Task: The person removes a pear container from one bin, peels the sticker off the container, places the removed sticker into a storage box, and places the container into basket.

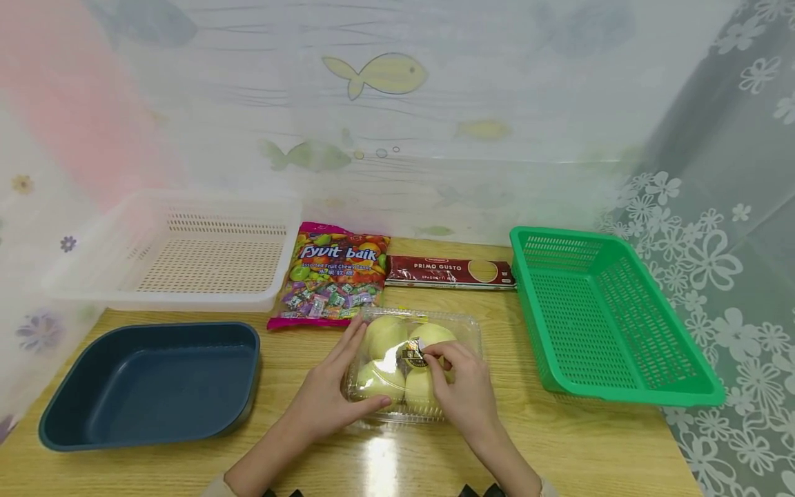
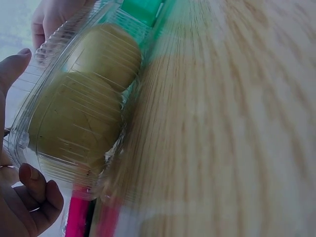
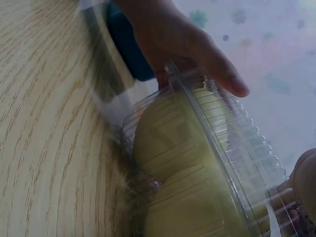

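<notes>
A clear plastic clamshell box (image 1: 475, 331) of round pale-yellow fruits (image 1: 386, 335) sits on the table. My left hand (image 1: 332, 393) holds its left side, thumb over the lid's front part and fingers along the side edge. In the left wrist view, some of those fingers (image 2: 37, 187) curl beside the box. A dark round sticker (image 1: 413, 353) is on the lid. With thumb and forefinger, my right hand (image 1: 462, 386) pinches the sticker's right edge, where a bit of white shows. The right wrist view shows the box's ribbed side close up, with that hand mostly cut off.
Behind the box lie a candy bag (image 1: 335, 276) and a spaghetti packet (image 1: 447, 272). On the left stand a white basket (image 1: 211, 301) and a dark blue basin (image 1: 149, 386). A green basket (image 1: 621, 390) stands on the right. A patterned curtain (image 1: 397, 124) hangs behind the table.
</notes>
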Tool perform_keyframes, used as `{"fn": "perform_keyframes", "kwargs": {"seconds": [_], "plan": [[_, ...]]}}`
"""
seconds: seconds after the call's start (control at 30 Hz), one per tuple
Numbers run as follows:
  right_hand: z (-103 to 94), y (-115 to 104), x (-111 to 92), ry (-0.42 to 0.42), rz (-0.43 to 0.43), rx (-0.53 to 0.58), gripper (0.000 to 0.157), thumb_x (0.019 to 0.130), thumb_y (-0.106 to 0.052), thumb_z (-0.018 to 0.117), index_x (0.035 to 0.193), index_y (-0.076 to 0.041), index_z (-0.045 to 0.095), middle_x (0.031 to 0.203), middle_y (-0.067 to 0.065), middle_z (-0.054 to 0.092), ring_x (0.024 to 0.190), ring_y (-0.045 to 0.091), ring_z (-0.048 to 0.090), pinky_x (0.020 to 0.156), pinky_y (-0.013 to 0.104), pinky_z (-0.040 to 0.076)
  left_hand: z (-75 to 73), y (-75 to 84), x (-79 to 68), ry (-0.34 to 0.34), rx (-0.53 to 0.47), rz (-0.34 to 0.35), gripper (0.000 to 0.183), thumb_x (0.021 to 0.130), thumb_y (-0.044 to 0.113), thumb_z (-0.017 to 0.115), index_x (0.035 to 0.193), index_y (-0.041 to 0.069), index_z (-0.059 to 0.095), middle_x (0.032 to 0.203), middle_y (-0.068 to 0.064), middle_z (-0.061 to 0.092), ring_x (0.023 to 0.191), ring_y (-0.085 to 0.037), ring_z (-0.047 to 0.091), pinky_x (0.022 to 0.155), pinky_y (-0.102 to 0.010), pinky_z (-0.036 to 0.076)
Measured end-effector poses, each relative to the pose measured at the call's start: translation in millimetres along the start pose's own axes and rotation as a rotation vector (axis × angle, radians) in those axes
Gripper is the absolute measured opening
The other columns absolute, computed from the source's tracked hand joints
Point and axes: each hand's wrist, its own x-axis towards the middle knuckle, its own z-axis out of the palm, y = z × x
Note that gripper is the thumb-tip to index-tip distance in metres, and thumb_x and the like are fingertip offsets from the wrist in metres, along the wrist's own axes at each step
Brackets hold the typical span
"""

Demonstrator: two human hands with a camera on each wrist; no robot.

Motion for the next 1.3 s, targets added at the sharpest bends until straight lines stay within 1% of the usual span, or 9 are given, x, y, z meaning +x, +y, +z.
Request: {"fn": "perform_keyframes", "kwargs": {"seconds": [0.23, 0.33, 0.4, 0.6, 0.83, 1.0, 1.1, 1.17, 1.3], "plan": [[-2.2, 0.2, 1.1, -0.055, 0.016, 0.069, 0.016, 0.086, 0.006, 0.083, 0.092, -0.009, 0.081, 0.083, -0.006, 0.071, 0.068, 0.001, 0.047, 0.057, 0.019, 0.041, 0.3, 1.3, 0.5, -0.004, -0.003, -0.004, 0.118, 0.08, 0.059, 0.089, 0.171, 0.018, 0.026, 0.178, 0.013, 0.013, 0.153, -0.036, 0.038, 0.113, -0.061, 0.046], [-3.2, 0.4, 1.2, -0.076, -0.002, 0.09, 0.016, 0.086, 0.005, 0.083, 0.092, -0.01, 0.081, 0.083, -0.007, 0.071, 0.069, 0.001, 0.047, 0.056, 0.019, 0.041, 1.0, 1.0, 0.6, -0.003, 0.001, -0.005, 0.118, 0.08, 0.06, 0.088, 0.171, 0.017, 0.026, 0.178, 0.011, 0.014, 0.152, -0.037, 0.039, 0.112, -0.061, 0.046], [-3.9, 0.9, 1.1, -0.086, -0.023, 0.107, 0.016, 0.086, 0.006, 0.083, 0.091, -0.01, 0.08, 0.082, -0.006, 0.071, 0.069, 0.0, 0.047, 0.055, 0.019, 0.041, 1.5, 1.2, 0.6, -0.007, 0.003, -0.008, 0.119, 0.081, 0.061, 0.088, 0.171, 0.018, 0.023, 0.178, 0.01, 0.013, 0.152, -0.038, 0.038, 0.112, -0.062, 0.045], [-4.8, 3.4, 0.0, -0.108, -0.072, 0.176, 0.018, 0.086, 0.007, 0.082, 0.092, -0.01, 0.08, 0.081, -0.006, 0.069, 0.071, 0.001, 0.049, 0.052, 0.018, 0.04, 3.0, 1.5, 0.5, -0.015, 0.007, -0.01, 0.122, 0.081, 0.063, 0.086, 0.173, 0.026, 0.013, 0.178, 0.009, 0.01, 0.152, -0.038, 0.037, 0.114, -0.061, 0.044], [-5.0, 7.5, -1.6, -0.116, -0.133, 0.228, 0.021, 0.085, 0.008, 0.082, 0.094, -0.011, 0.08, 0.089, -0.005, 0.076, 0.075, 0.002, 0.054, 0.057, 0.022, 0.049, 3.4, 2.1, 0.4, -0.016, 0.002, -0.015, 0.123, 0.081, 0.06, 0.088, 0.173, 0.025, 0.015, 0.178, 0.01, 0.011, 0.153, -0.037, 0.037, 0.114, -0.061, 0.043], [-6.0, 9.2, -2.7, -0.124, -0.155, 0.268, 0.023, 0.087, 0.008, 0.081, 0.096, -0.013, 0.08, 0.089, -0.005, 0.076, 0.074, 0.003, 0.054, 0.059, 0.025, 0.05, 2.8, 3.0, 0.5, -0.021, -0.008, -0.024, 0.123, 0.08, 0.061, 0.088, 0.173, 0.025, 0.015, 0.178, 0.01, 0.011, 0.153, -0.036, 0.037, 0.114, -0.061, 0.043], [-6.4, 9.7, -2.8, -0.131, -0.17, 0.301, 0.021, 0.089, 0.007, 0.08, 0.095, -0.013, 0.08, 0.091, -0.004, 0.077, 0.074, 0.005, 0.055, 0.061, 0.025, 0.05, 2.0, 3.2, 0.9, -0.02, 0.002, -0.023, 0.123, 0.08, 0.064, 0.087, 0.173, 0.026, 0.015, 0.178, 0.011, 0.011, 0.153, -0.036, 0.037, 0.114, -0.061, 0.044], [-6.8, 9.9, -3.0, -0.134, -0.184, 0.326, 0.02, 0.09, 0.008, 0.079, 0.095, -0.011, 0.079, 0.092, -0.003, 0.077, 0.074, 0.007, 0.057, 0.063, 0.025, 0.051, 1.4, 3.2, 0.5, -0.018, 0.015, -0.025, 0.123, 0.08, 0.066, 0.085, 0.172, 0.027, 0.014, 0.178, 0.012, 0.01, 0.153, -0.036, 0.038, 0.113, -0.061, 0.044], [-8.5, 9.6, -4.1, -0.139, -0.201, 0.372, 0.018, 0.091, 0.009, 0.077, 0.095, -0.008, 0.079, 0.095, 0.001, 0.078, 0.077, 0.009, 0.06, 0.067, 0.023, 0.053, 0.3, 3.2, -0.5, -0.014, 0.025, -0.031, 0.123, 0.08, 0.068, 0.084, 0.172, 0.026, 0.016, 0.177, 0.015, 0.01, 0.152, -0.037, 0.039, 0.112, -0.062, 0.046]]}}
